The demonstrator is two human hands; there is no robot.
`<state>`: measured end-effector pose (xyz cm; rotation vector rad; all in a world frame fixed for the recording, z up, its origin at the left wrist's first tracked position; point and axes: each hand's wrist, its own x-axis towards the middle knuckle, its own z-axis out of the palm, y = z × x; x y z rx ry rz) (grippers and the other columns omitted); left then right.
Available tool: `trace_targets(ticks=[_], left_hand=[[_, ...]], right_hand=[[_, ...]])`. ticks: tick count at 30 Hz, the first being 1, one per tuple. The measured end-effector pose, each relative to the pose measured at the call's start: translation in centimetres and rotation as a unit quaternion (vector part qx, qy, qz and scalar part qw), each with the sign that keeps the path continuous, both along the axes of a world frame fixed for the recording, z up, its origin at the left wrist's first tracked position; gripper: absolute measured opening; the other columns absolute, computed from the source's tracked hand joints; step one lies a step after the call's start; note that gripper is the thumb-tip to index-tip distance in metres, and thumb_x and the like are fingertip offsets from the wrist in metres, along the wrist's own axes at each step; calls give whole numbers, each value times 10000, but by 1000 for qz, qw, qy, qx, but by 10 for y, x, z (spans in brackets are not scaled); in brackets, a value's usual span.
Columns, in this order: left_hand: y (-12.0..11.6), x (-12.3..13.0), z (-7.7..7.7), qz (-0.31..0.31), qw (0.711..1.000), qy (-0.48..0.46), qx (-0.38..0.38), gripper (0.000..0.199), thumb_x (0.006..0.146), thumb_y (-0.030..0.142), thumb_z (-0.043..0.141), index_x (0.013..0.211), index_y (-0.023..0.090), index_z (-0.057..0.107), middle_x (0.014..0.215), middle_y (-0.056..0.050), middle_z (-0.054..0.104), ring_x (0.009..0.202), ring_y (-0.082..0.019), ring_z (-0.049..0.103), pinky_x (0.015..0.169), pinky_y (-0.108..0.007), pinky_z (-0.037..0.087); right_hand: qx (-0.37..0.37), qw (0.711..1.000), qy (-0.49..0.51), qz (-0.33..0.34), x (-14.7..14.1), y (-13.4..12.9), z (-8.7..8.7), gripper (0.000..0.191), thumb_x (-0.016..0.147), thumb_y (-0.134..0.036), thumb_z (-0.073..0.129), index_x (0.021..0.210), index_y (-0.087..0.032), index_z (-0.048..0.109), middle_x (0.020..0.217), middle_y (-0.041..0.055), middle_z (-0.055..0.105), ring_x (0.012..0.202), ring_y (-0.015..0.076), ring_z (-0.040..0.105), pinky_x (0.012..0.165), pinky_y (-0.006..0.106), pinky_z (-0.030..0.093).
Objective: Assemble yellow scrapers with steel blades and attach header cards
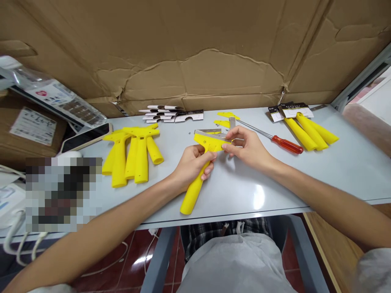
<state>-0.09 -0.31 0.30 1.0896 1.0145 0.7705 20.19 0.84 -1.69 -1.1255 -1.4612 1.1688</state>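
A yellow scraper with a long tubular handle and a metal strip along its head is held tilted above the table. My left hand wraps round its neck. At the right end of the head, my right hand pinches with thumb and fingers; whether a small part sits between them is hidden. Just behind lie yellow head pieces, metal plates and several tiny screws. A screwdriver with a red handle rests to the right of these.
Several yellow scraper handles stand in a group at left. Folded card sleeves lie at the back. Carded scrapers are at right. A phone, a plastic bottle and a carton crowd the left; cardboard walls the back.
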Motion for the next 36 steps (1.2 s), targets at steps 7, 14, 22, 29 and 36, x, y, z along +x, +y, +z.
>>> trace_targets(ticks=[7, 14, 22, 29, 36], left_hand=[[10, -1, -4, 31, 997, -65, -39, 313, 687, 288, 868, 708, 168, 580, 477, 60, 473, 343, -36, 345, 344, -172, 272], [19, -4, 0, 88, 987, -120, -59, 234, 761, 202, 811, 754, 149, 583, 584, 49, 514, 414, -24, 376, 375, -140, 295], [17, -5, -2, 92, 986, -134, -46, 294, 739, 228, 872, 779, 138, 595, 645, 34, 556, 447, -26, 408, 395, -148, 306], [19, -6, -2, 93, 988, -115, -31, 291, 763, 278, 861, 760, 142, 603, 576, 42, 513, 425, -36, 396, 399, -152, 298], [19, -6, -1, 110, 988, -104, -37, 265, 786, 260, 837, 769, 152, 597, 570, 39, 517, 425, -45, 412, 407, -155, 310]], right_hand=[[37, 999, -26, -30, 11, 9, 13, 435, 854, -600, 807, 976, -224, 626, 1078, 88, 717, 893, 225, 703, 648, 370, 608], [51, 846, -527, -66, 97, 29, 55, 379, 764, -538, 880, 909, -229, 716, 962, 123, 717, 920, 325, 682, 783, 451, 525], [-137, 787, -601, 1, 135, 37, 53, 613, 647, -513, 925, 1180, -290, 721, 976, 85, 762, 789, 304, 706, 731, 446, 529], [-89, 806, -585, 5, 143, 36, 61, 444, 760, -342, 785, 1189, -276, 693, 1044, 86, 792, 798, 275, 718, 681, 414, 535], [92, 941, -311, -93, 145, 35, 70, 374, 884, -560, 788, 1058, -246, 680, 993, 95, 780, 821, 247, 742, 713, 414, 598]])
